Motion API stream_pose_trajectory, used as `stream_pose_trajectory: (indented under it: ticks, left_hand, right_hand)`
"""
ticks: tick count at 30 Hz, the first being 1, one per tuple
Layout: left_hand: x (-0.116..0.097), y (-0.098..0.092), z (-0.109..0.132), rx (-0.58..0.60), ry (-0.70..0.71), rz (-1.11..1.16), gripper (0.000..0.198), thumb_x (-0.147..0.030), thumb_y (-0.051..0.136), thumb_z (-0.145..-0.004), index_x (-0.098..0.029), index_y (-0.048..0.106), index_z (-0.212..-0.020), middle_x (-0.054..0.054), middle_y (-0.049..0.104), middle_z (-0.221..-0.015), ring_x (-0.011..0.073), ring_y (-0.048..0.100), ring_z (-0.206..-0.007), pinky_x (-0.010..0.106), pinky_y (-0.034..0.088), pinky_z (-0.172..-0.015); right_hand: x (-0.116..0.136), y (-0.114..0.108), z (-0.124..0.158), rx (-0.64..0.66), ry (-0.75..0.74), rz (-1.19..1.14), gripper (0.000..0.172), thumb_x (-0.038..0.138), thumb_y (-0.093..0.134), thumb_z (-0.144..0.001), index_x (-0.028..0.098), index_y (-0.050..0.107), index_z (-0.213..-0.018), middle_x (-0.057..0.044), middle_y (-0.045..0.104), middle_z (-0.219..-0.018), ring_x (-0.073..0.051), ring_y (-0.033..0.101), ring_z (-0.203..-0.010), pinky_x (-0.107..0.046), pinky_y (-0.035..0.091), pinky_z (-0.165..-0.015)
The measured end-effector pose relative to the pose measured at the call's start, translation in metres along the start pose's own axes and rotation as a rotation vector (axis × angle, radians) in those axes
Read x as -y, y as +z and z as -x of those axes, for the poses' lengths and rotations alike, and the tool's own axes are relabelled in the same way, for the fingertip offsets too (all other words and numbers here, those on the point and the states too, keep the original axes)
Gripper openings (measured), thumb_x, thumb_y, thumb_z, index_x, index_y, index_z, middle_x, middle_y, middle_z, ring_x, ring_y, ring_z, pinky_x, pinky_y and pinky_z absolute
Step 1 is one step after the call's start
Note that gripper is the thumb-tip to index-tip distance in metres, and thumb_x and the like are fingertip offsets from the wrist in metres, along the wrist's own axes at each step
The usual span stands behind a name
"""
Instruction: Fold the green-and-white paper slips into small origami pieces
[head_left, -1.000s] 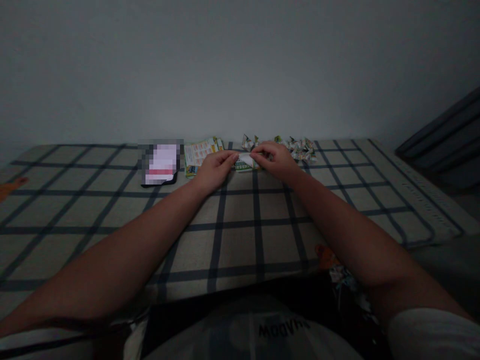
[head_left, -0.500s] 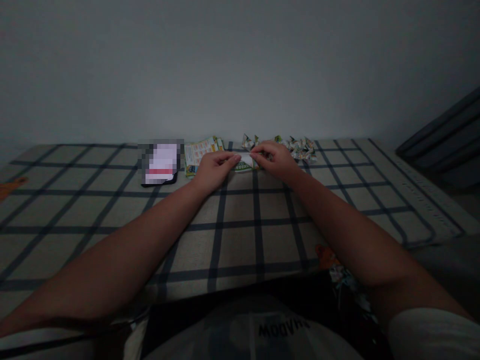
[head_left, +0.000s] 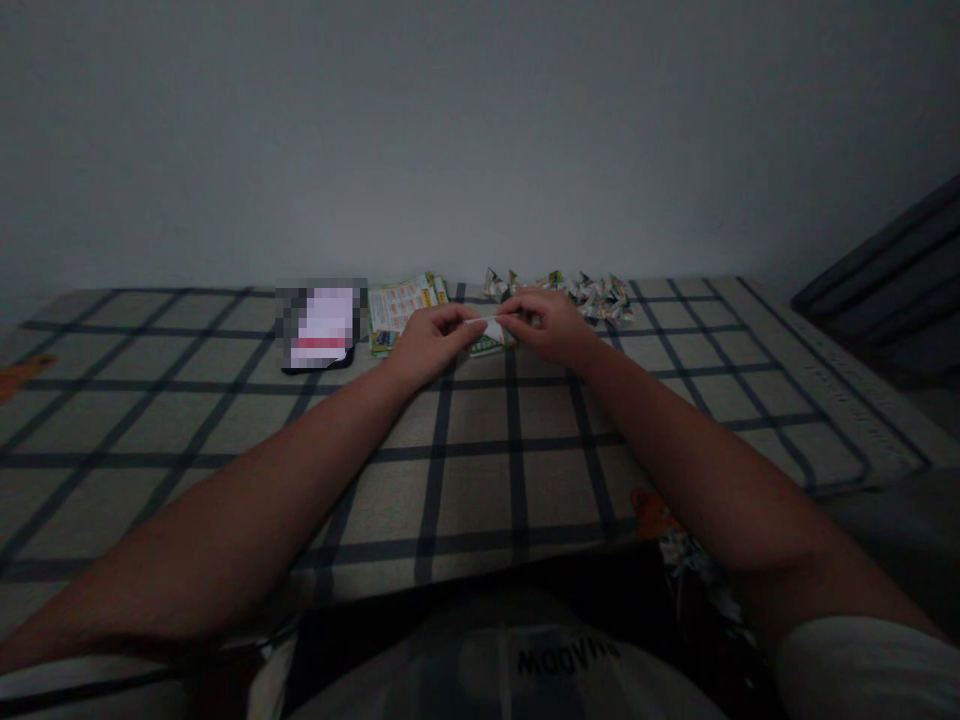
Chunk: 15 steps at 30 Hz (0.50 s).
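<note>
Grey wall [head_left: 480, 140] fills 12 o'clock behind the checked cloth [head_left: 476, 480]. Nearer, the green-and-white paper [head_left: 489, 340] sits between left hand [head_left: 433, 338] and right hand [head_left: 551, 322], 2 closed thumb-and-finger pinches holding it; folded pieces [head_left: 616, 300] lie at its 2 o'clock. Best keep edges aligned, pressing evenly.

Both hands [head_left: 429, 345] [head_left: 553, 325] pinch a folded paper [head_left: 491, 338] (white and green) beside printed sheets [head_left: 397, 305].
</note>
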<state>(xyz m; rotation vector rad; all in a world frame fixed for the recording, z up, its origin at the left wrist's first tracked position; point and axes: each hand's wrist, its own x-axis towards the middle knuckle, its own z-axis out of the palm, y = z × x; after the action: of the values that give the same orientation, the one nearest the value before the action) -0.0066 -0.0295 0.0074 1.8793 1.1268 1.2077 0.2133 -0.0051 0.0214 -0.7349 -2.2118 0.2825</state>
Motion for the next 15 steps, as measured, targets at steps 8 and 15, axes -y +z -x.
stream_pose_trajectory:
  ticks: [8,15]
  left_hand:
    - [0.0013,0.0013,-0.0005,0.024,0.055,0.023,0.029,-0.046,0.069,-0.082,-0.019,0.063,-0.074,-0.001,0.058,-0.067,0.0127,0.050,-0.062,0.027,0.038,-0.058]
    - [0.0039,0.0010,-0.0004,0.051,0.105,-0.032,0.027,-0.044,0.067,-0.085,-0.018,0.064,-0.078,0.001,0.062,-0.073,0.0142,0.054,-0.068,0.027,0.041,-0.061]
  right_hand:
    - [0.0012,0.0000,0.0007,0.009,0.028,-0.038,0.025,0.038,0.059,-0.092,0.017,0.071,-0.087,-0.003,0.067,-0.077,-0.015,0.053,-0.073,-0.029,0.038,-0.068]
    - [0.0015,0.0009,0.0016,0.089,0.063,-0.116,0.027,0.041,0.059,-0.090,0.016,0.069,-0.084,-0.002,0.065,-0.077,-0.013,0.052,-0.072,-0.027,0.039,-0.067]
